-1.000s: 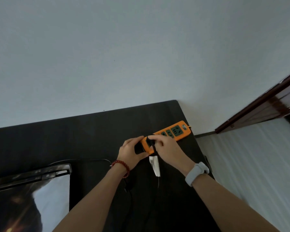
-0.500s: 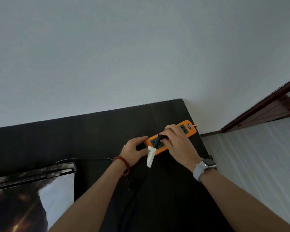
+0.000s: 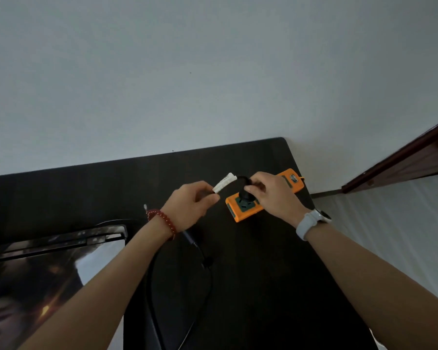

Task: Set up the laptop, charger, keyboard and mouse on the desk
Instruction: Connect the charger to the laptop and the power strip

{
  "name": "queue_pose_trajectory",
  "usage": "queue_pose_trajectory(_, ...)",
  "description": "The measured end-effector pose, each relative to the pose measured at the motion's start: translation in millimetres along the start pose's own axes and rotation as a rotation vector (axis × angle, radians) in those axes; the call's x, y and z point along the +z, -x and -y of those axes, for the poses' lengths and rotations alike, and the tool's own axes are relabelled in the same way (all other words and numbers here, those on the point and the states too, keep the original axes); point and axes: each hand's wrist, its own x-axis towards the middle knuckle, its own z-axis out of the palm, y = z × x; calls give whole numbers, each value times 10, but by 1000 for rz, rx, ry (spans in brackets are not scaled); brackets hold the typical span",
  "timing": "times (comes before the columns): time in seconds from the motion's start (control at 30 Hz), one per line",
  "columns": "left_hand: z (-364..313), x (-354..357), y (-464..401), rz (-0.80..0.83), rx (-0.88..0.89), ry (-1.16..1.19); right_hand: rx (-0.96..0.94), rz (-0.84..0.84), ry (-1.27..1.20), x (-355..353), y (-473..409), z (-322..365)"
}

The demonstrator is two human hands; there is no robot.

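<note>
Charger plug (image 3: 246, 195) is seated in the orange power strip (image 3: 261, 198) at the desk's (image 3: 276, 286) far right corner, right hand (image 3: 273, 195) pinching it, left hand (image 3: 195, 203) gripping the cable at its white tag (image 3: 224, 183). Laptop (image 3: 43, 269) sits open at left w/ a cable running its way (can't tell if it's connected). No keyboard or mouse in view, so prob. about halfway.

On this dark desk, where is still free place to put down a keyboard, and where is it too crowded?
Free: the back strip of the desk between the wall and the laptop, and the near right part below the orange power strip. Crowded: the middle, where the black cable loops, and around the left hand and right hand.
</note>
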Motion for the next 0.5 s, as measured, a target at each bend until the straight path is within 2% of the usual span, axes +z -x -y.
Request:
queue_pose_trajectory(0.1,-6,36,-23,-140,62,-374,53,-17,-38,49,16,-26)
queue_pose_trajectory(0.2,-17,90,-33,-274,114,-619,91,-26,-63,62,11,-31)
queue_pose_trajectory(0.5,265,227,99,-630,258,-751,-94,-142,67,180,193,-4)
